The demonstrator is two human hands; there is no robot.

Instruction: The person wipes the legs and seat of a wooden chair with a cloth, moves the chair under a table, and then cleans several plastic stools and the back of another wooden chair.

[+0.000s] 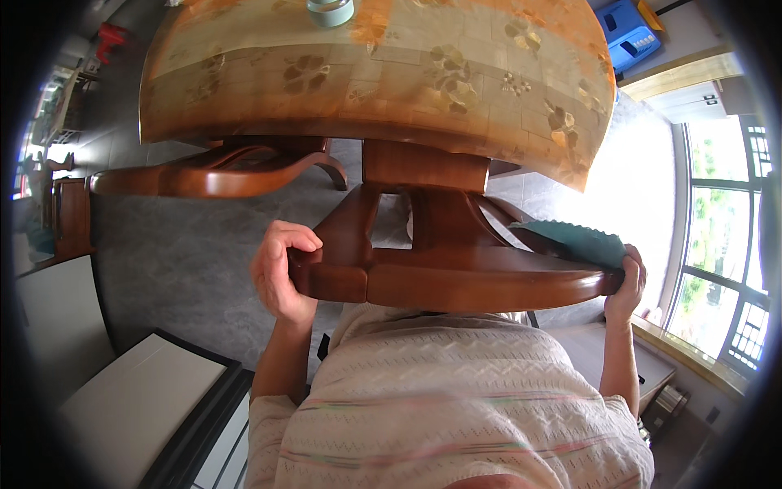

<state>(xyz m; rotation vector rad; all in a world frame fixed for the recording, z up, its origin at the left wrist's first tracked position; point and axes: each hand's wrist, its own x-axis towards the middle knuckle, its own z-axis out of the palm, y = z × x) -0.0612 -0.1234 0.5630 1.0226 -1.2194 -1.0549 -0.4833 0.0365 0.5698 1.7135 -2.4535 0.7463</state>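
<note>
Right in front of my body is the top rail of a reddish-brown wooden chair (pixel 482 287), its back facing the table. At the rail's left end my left hand (pixel 284 269) grips the wood, fingers curled over the top. My right hand (pixel 629 278) holds the rail's right end together with a blue-green cloth (pixel 574 240) with a scalloped edge. The cloth lies over the chair back's right side. Beyond the chair stands a table with a flower-patterned cover (pixel 379 79). The chair's seat is mostly hidden by its back and the table.
A second wooden chair (pixel 208 180) stands at the table's left side. On the table sits a pale green cup or bowl (pixel 330 12). A white cabinet-like box with black edging (pixel 146 391) is behind me at left. Windows (pixel 715 238) line the right; a blue appliance (pixel 626 33) is at upper right.
</note>
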